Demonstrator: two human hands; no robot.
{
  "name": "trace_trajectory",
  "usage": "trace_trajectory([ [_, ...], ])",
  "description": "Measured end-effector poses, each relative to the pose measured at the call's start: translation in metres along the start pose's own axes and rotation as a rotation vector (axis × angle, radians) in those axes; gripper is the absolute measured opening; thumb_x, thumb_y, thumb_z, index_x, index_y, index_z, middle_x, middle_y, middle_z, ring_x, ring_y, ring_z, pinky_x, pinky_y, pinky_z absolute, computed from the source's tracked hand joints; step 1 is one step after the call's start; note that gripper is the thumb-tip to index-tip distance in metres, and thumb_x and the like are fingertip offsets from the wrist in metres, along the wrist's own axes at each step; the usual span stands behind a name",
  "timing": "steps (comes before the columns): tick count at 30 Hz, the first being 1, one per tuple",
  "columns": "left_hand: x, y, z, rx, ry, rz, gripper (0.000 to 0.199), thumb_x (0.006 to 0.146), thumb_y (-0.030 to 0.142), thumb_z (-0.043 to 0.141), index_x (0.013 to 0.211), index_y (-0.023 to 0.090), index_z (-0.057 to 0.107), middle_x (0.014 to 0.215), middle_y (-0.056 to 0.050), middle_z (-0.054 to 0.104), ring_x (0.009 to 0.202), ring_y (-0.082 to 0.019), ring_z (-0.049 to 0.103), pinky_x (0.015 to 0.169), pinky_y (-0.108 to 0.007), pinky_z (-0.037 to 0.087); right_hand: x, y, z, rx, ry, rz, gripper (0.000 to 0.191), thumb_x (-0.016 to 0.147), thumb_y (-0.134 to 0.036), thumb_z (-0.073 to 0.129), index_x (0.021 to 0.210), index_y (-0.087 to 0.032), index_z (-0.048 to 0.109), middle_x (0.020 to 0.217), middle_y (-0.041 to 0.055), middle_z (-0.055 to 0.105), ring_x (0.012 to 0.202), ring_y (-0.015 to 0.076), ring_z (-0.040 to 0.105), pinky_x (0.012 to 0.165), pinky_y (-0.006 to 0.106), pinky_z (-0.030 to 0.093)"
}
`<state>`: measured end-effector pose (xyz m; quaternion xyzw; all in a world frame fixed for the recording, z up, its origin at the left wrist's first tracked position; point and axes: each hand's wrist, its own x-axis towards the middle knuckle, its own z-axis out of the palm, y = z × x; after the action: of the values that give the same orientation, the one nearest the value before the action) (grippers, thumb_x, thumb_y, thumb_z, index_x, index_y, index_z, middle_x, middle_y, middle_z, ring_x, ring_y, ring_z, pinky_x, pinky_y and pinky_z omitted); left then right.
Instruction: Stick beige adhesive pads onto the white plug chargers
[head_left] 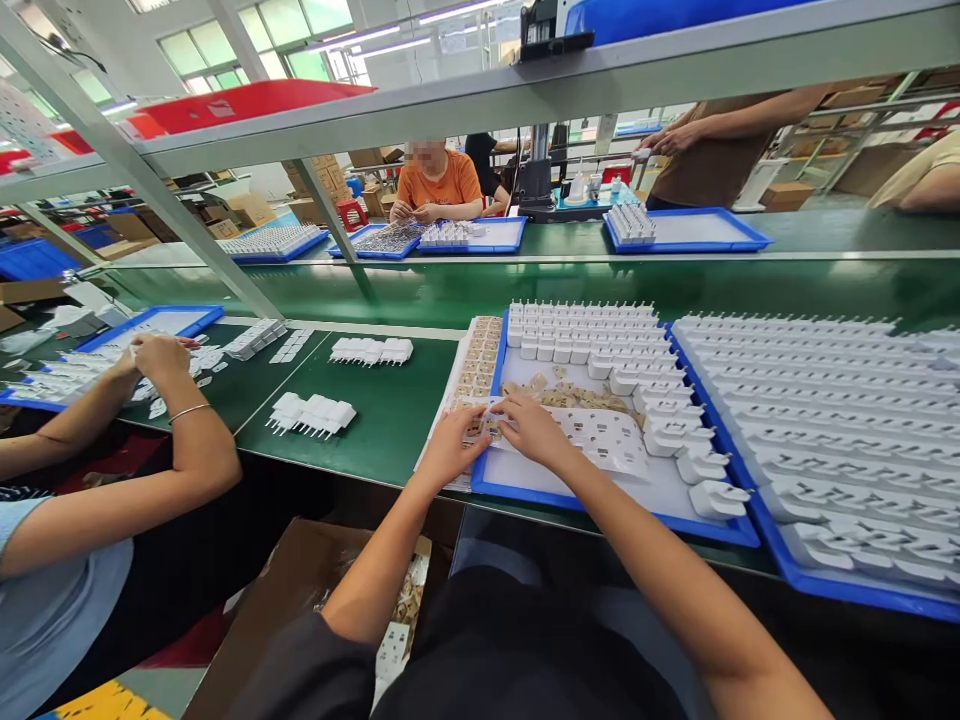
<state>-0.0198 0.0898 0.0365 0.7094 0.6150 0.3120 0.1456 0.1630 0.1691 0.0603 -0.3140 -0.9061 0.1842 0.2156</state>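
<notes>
My left hand [454, 442] is at the left edge of the near blue-rimmed tray [540, 493], its fingers bent over the stack of label sheets [478, 365]. Close beside it, my right hand [531, 428] has its fingers on the left end of a white perforated sheet [604, 438], which lies across the tray. Whether either hand pinches the sheet is too small to tell. Small tan pieces [577, 394] lie behind the sheet. White plug housings [592, 325] with upright pins stand in rows along the back and right of this tray.
A second blue tray [847, 585] full of white plugs adjoins on the right. Two plug groups [313, 415] [371, 351] lie on the green bench at left. A co-worker's hands [161, 358] work at far left. A metal shelf frame [480, 90] crosses ahead; an open box [300, 600] sits below.
</notes>
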Motion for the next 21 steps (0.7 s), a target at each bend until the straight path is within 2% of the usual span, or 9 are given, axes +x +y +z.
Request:
trace_trajectory([
  [4,-0.001,0.007,0.009,-0.039,0.031,-0.064,0.05,0.085,0.027,0.066,0.134,0.023,0.056,0.136,-0.01,0.065,0.127,-0.027,0.06,0.117,-0.053,0.036,-0.004,0.003,0.009,0.021,-0.032,0.028,0.025,0.09,-0.011,0.061,0.113,-0.016,0.068,0.104,0.009,0.068,0.089,0.0202,0.065,0.083,0.033,0.051],
  [10,-0.004,0.006,0.014,-0.065,0.053,-0.108,0.048,0.086,0.027,0.064,0.133,0.025,0.056,0.137,-0.01,0.064,0.129,-0.028,0.059,0.12,-0.057,0.029,-0.008,0.002,0.012,-0.001,-0.045,0.023,0.025,0.093,-0.016,0.061,0.116,-0.022,0.069,0.109,0.008,0.069,0.101,0.0214,0.065,0.088,0.032,0.05],
  [15,-0.005,0.003,0.013,-0.068,0.071,-0.091,0.037,0.088,0.028,0.062,0.124,0.023,0.063,0.13,-0.011,0.069,0.127,-0.029,0.061,0.118,-0.057,0.034,-0.007,-0.001,0.012,-0.061,-0.029,0.004,0.017,0.094,-0.018,0.06,0.106,-0.021,0.073,0.102,0.007,0.07,0.097,0.0217,0.067,0.083,0.031,0.052],
  [18,-0.004,0.001,0.013,-0.071,0.097,-0.071,0.032,0.092,0.024,0.054,0.122,0.023,0.065,0.126,-0.009,0.071,0.124,-0.026,0.063,0.114,-0.051,0.041,-0.007,-0.003,0.012,-0.086,-0.008,-0.013,0.022,0.094,-0.016,0.06,0.113,-0.022,0.07,0.105,0.0066,0.07,0.098,0.0211,0.067,0.081,0.03,0.053],
  [21,-0.003,-0.002,0.013,-0.074,0.127,-0.064,0.037,0.092,0.023,0.052,0.128,0.023,0.06,0.124,-0.009,0.072,0.118,-0.024,0.066,0.109,-0.047,0.047,-0.007,-0.004,0.013,-0.1,0.004,-0.032,0.028,0.093,-0.014,0.06,0.118,-0.024,0.069,0.108,0.0065,0.07,0.098,0.0206,0.067,0.08,0.029,0.054],
])
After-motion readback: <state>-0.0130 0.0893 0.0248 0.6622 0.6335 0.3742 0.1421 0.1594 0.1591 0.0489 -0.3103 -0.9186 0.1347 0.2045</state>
